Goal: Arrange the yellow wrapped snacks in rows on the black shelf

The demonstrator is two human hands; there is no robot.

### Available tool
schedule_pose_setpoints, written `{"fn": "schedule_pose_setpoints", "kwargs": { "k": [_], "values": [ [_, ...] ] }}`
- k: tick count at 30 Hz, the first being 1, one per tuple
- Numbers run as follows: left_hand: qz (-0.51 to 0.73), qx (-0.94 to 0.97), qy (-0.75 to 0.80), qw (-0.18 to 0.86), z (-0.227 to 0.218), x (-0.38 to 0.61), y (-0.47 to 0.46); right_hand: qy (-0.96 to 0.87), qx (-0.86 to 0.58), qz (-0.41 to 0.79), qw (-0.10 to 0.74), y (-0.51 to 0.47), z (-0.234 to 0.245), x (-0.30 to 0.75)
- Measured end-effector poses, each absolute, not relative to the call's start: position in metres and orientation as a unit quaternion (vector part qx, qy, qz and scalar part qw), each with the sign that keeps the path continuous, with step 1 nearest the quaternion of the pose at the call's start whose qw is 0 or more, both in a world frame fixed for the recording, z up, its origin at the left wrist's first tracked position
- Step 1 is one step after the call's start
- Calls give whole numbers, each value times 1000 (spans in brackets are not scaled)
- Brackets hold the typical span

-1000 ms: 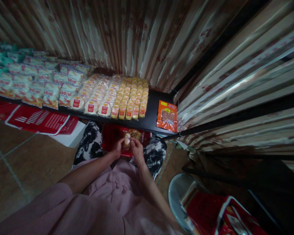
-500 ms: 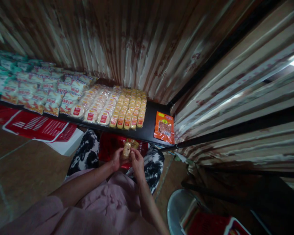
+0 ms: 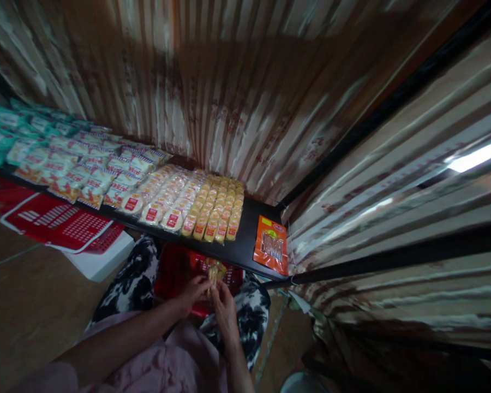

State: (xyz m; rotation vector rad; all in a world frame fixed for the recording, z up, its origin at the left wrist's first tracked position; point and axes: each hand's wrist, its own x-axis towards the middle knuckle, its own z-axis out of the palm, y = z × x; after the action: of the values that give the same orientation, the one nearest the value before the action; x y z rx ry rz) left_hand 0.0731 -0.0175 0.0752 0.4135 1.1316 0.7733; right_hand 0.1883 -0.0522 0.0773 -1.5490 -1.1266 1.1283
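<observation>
My left hand [image 3: 191, 293] and my right hand [image 3: 224, 307] meet above my lap, both with fingers closed round a small wrapped yellow snack pack [image 3: 211, 275]. Right under them a red basket [image 3: 175, 270] rests between my knees, with more packs [image 3: 221, 268] in it. Just beyond stands a low black shelf [image 3: 245, 245]. On it lie rows of yellow snack packs [image 3: 215, 210], round cakes in clear wrappers [image 3: 163, 199], and white-and-red bags [image 3: 85, 177]. An orange packet [image 3: 271, 245] lies alone at the shelf's right end.
Striped curtains [image 3: 229, 98] hang behind and to the right of the shelf. A red basket lid [image 3: 57, 221] on a white box [image 3: 98, 262] sits on the tiled floor at left. Teal bags [image 3: 0, 136] fill the shelf's far left.
The view has tilted upward, so hands and shelf sit lower in frame. The stool and red bag at lower right have left the view. Both hands keep the pack over the basket.
</observation>
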Motion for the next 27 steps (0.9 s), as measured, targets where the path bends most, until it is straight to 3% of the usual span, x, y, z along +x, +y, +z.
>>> {"fn": "schedule_pose_setpoints", "kwargs": {
  "k": [13,22,27],
  "values": [
    [374,243,494,746,92,72,-4,-517,-632,387,429,-42,105,187],
    [416,345,517,664,104,73,-2,-471,-645,414,437,-46,94,193],
    [413,419,540,602,107,72,-1,-492,-671,355,426,-42,94,195]
  ]
}}
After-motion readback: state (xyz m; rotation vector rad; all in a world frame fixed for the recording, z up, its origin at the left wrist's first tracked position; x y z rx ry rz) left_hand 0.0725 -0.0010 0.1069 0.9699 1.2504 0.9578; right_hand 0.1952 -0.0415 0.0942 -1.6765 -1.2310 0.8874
